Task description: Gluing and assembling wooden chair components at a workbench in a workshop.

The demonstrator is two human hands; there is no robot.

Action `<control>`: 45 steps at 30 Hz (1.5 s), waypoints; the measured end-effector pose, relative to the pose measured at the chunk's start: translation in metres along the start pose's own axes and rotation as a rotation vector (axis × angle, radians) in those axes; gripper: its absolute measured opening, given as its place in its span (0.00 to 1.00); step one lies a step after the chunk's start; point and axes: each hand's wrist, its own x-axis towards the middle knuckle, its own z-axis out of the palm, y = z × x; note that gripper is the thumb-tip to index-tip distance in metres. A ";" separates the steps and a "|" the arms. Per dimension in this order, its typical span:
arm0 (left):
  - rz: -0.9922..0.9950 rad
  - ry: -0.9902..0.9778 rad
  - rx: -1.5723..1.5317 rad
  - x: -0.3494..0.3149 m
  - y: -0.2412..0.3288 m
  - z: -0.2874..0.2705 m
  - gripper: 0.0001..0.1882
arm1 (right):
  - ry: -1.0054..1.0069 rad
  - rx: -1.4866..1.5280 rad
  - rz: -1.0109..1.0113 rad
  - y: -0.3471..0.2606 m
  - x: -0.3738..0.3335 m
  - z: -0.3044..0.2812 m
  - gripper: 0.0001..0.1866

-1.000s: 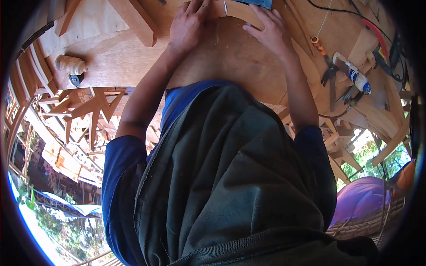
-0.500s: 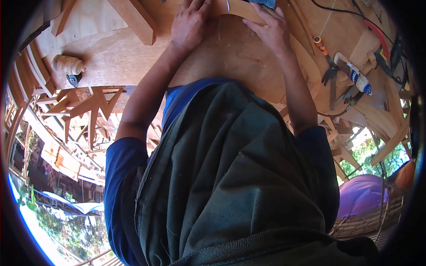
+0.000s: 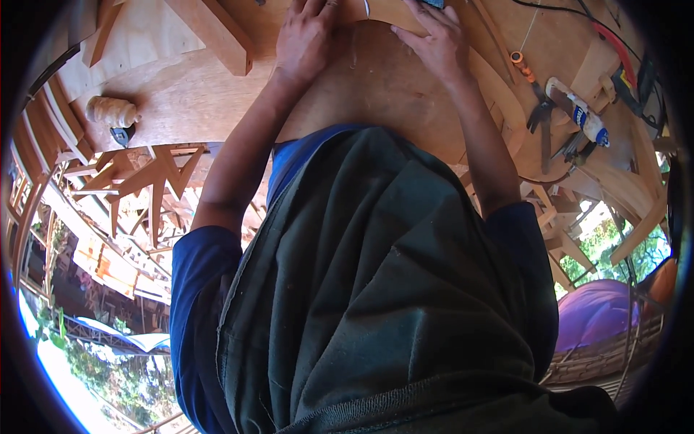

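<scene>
At the top edge, a curved light-brown wooden piece (image 3: 390, 10) lies across the plywood board (image 3: 376, 79), with a thin white strip (image 3: 367, 9) crossing it. My left hand (image 3: 305, 40) is closed over its left part; the fingertips run out of the picture. My right hand (image 3: 439, 45) grips its right part, thumb along the near edge and fingers across the top. By the right fingers shows a bit of something blue (image 3: 434, 3), mostly cut off, its kind unclear.
Right of my right hand lie an orange-handled tool (image 3: 522, 66), a claw hammer head (image 3: 540, 116), a white-and-blue glue bottle (image 3: 578, 112) and a red-and-black power tool (image 3: 627, 79). At left are a twine roll (image 3: 112, 110), a tape measure (image 3: 123, 135) and a wooden beam (image 3: 217, 36).
The view has shifted slightly, so the wooden piece and the blue thing show less at the top edge. Both hands keep nearly the same places on the piece.
</scene>
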 end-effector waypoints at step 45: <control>-0.010 0.148 0.081 0.001 0.011 0.006 0.33 | -0.050 -0.133 0.082 0.006 -0.012 -0.004 0.31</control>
